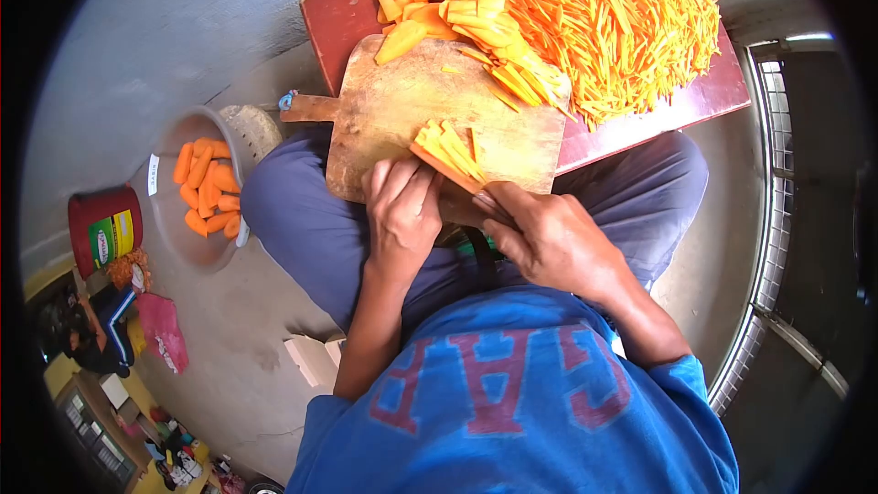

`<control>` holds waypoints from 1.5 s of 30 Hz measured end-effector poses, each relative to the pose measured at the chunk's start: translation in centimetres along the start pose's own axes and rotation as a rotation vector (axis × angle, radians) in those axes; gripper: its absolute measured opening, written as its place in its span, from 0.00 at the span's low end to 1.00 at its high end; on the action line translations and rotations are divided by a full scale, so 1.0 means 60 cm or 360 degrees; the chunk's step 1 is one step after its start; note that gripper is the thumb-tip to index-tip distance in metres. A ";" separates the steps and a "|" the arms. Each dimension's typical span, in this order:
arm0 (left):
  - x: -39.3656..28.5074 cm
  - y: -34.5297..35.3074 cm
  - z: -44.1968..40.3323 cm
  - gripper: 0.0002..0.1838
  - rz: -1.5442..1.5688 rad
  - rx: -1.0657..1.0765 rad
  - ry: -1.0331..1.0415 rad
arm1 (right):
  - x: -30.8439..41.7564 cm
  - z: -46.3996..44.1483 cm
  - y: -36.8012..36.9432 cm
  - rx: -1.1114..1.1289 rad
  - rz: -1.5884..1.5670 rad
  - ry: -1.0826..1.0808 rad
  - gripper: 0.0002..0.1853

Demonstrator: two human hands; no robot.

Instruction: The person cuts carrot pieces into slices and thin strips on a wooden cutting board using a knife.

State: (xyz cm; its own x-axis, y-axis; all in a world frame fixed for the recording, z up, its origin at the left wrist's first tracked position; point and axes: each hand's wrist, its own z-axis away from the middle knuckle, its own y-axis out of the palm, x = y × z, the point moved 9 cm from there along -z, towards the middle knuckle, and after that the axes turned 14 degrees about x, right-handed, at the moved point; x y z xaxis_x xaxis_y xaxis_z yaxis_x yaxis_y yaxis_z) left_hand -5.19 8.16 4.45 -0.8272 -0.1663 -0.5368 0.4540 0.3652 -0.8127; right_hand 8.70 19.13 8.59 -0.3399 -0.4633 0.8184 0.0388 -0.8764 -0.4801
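Observation:
My right hand [553,238] is closed around the handle of what looks like a knife [446,170], its broad orange-tinted blade reaching left over the wooden cutting board [402,119]. Cut carrot strips [450,148] lie along the blade's far side. At the board's near edge, close to the blade's left end, my left hand [402,206] has its fingers curled together; whatever is under them is hidden. Carrot slices [430,9] are piled on the board's far side, some overlapping in a row [517,55] toward the right.
A large heap of shredded carrot [613,27] covers much of the red table [338,9]. Whole peeled carrots [208,185] sit in a grey tub [169,229] at left, beside a red bucket [96,247]. Another person [114,325] is at far left. A barred metal door frame [777,174] stands right.

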 end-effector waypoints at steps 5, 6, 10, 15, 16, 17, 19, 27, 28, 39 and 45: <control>0.003 0.000 -0.013 0.13 0.0114 -0.0117 0.0012 | -0.030 0.029 -0.021 -0.0012 0.0035 0.0057 0.18; 0.012 -0.007 -0.010 0.13 0.0195 -0.0143 -0.0036 | -0.033 0.032 -0.022 -0.0011 -0.0010 0.0076 0.18; 0.046 -0.045 0.006 0.08 0.0533 -0.0336 -0.0410 | -0.017 0.034 -0.010 -0.0028 -0.0193 -0.0031 0.18; 0.093 -0.028 0.014 0.08 0.0921 -0.0307 -0.0534 | -0.022 0.016 0.003 -0.0003 -0.0289 -0.0031 0.18; 0.095 -0.024 0.012 0.08 0.0999 -0.0288 -0.0554 | -0.033 0.014 0.000 -0.0016 -0.0320 -0.0030 0.18; 0.091 -0.022 0.007 0.08 0.0963 -0.0239 -0.0547 | -0.041 0.014 -0.004 -0.0026 -0.0349 -0.0028 0.18; 0.081 -0.017 0.000 0.09 0.0896 -0.0147 -0.0542 | -0.050 0.021 -0.030 -0.0098 -0.0256 -0.0004 0.19; 0.037 -0.025 -0.111 0.11 0.0683 0.0145 -0.0320 | -0.085 0.035 -0.118 -0.0269 0.0110 0.0140 0.15; 0.040 -0.020 -0.127 0.11 0.0625 0.0190 -0.0292 | -0.083 0.038 -0.123 -0.0286 0.0174 0.0142 0.15; -0.016 0.019 -0.333 0.27 -0.0331 0.0475 0.0443 | -0.042 0.049 -0.047 -0.0185 0.0235 -0.0112 0.17; 0.003 0.062 -0.369 0.27 -0.0427 0.0821 0.0416 | -0.040 0.051 -0.050 -0.0238 0.0220 -0.0138 0.15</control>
State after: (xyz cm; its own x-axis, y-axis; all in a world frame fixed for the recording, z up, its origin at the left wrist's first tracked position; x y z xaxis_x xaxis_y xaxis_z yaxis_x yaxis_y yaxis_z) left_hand -10.97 29.77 6.33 -0.9581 0.0624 -0.2794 0.2670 -0.1572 -0.9508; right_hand 12.26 22.45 9.01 -0.2587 -0.5928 0.7627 -0.0625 -0.7776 -0.6256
